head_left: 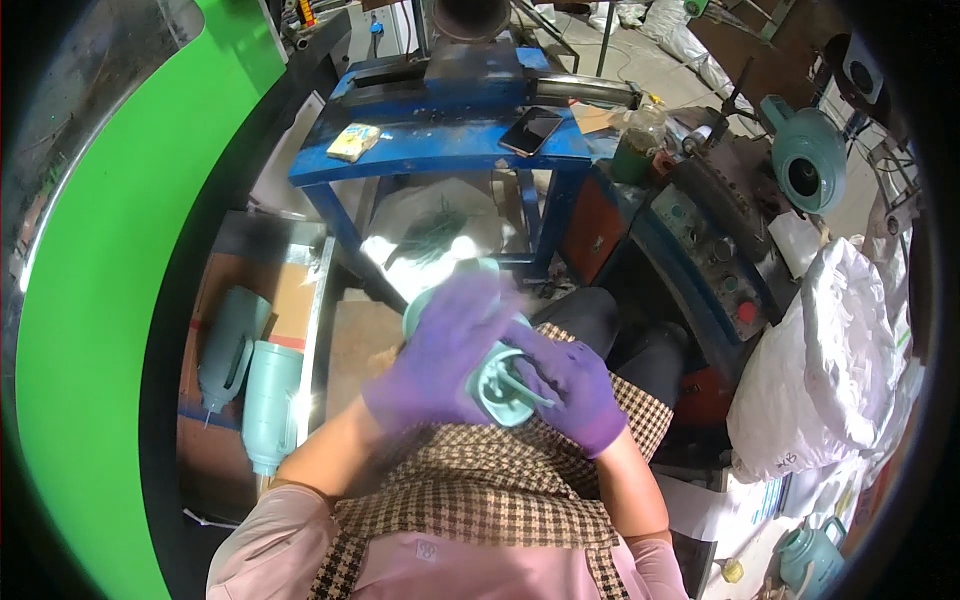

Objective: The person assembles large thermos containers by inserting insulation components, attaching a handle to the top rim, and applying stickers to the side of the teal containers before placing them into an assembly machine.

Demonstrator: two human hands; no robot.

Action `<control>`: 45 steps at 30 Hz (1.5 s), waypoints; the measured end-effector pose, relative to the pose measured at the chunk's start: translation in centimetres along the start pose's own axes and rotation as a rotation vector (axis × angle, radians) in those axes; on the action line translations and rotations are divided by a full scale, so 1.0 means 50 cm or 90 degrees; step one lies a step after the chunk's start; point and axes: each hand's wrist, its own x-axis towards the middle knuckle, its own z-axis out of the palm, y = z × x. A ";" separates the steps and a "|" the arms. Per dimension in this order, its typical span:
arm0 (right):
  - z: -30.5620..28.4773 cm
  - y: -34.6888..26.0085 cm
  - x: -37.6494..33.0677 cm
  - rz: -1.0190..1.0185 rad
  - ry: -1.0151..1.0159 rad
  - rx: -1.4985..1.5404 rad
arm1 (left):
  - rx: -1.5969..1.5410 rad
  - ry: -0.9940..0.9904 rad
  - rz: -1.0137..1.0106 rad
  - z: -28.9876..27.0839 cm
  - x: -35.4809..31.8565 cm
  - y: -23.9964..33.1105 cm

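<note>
In the head view, both hands are wearing purple gloves and working over the lap, above a checked brown-and-cream apron. The left hand (pixel 440 350) is blurring with motion; its fingers are lying spread over the top of a pale teal plastic part (pixel 497 385) — a moulded piece with a round rim — though whether they are gripping it or only resting on it I cannot tell. The right hand (pixel 570 385) is sitting just beside, its fingers curling round the part's right side and clamping it from below. The part is sitting between the two hands, close to the body.

Ahead, a blue metal surface (pixel 450 150) is carrying a dark phone (pixel 531 130) and a yellow sponge (pixel 352 141), well apart. On the floor to the left, two pale teal jugs (pixel 250 375) are lying side by side, touching. To the right, a full white sack (pixel 835 350) is leaning beside a dark machine with knobs (pixel 715 250).
</note>
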 end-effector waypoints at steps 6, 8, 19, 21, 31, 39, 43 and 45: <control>0.014 -0.031 -0.027 -0.129 0.175 -0.019 | -0.135 0.033 -0.067 0.020 -0.027 -0.041; 0.022 -0.063 -0.040 -0.121 0.012 -0.054 | -0.124 0.097 -0.072 0.043 -0.043 -0.054; 0.088 -0.031 -0.094 0.190 -0.085 -0.142 | 0.013 0.159 0.014 0.140 -0.037 0.003; 0.085 -0.037 -0.112 0.262 -0.131 -0.077 | 0.052 0.133 0.011 0.140 -0.046 0.016; -0.138 -0.041 -0.169 -0.066 0.133 -0.161 | 0.075 0.339 0.001 0.120 0.040 -0.340; -0.697 -0.002 -0.301 0.344 0.318 -0.642 | 0.006 0.446 -0.073 0.061 0.031 -0.370; -0.837 0.148 -0.374 0.632 0.059 -0.645 | 0.053 0.412 -0.039 0.084 0.006 -0.259; -0.846 0.164 -0.359 0.712 0.063 -0.492 | 0.105 0.366 -0.026 0.083 -0.024 -0.205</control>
